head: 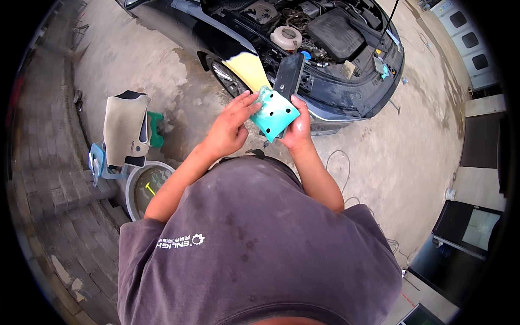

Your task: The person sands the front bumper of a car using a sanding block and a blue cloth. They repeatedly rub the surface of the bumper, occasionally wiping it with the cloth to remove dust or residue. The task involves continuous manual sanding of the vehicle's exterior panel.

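Observation:
My right hand (297, 124) grips a long black sanding block (289, 75) near its lower end. Over that end lies a turquoise abrasive sheet (276, 118) with several dark round holes and whitish residue. On the sheet's left edge rest the fingertips of my left hand (233, 122), its fingers spread and its thumb apart from the sheet. Just beyond is a dark car's front fender (239, 40) with a pale yellow patch (250, 71) above the wheel (227, 76). The underside of the block and some right-hand fingers are hidden.
The car's hood is up over the engine bay (335, 32). Small pads, one a tan square (348, 70), lie on its front edge. At the left stand a green stool (156, 130) under car mats (125, 126) and a round tub of murky water (131, 191). A hose (348, 170) crosses the concrete.

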`<state>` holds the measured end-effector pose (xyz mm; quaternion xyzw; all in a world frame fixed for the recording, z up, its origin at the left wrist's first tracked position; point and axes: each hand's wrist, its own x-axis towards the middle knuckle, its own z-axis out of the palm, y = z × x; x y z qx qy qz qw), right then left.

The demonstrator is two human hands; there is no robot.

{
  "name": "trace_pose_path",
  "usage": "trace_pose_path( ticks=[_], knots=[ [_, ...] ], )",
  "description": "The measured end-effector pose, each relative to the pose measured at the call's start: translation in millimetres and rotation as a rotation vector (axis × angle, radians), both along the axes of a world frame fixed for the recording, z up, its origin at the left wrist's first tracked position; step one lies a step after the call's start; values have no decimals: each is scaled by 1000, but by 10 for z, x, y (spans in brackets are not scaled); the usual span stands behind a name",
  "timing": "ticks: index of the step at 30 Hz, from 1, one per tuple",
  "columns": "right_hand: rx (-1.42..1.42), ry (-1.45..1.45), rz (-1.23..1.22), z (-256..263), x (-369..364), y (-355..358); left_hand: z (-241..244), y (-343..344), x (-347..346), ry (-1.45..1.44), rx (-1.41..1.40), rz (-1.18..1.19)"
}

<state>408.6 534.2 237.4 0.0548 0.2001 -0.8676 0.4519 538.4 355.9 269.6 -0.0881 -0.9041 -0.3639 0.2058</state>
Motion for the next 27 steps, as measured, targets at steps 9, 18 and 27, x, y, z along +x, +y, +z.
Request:
trace_pose_path(
  ticks=[9,18,27],
  knots=[
    [72,152,67,75,21,-240,309,244,118,-60,49,23],
    [448,1267,22,-117,156,-390,-253,-90,494,18,1446,572],
    [510,2044,277,125,723,-559,76,-154,1146,210,1711,620]
  ],
)
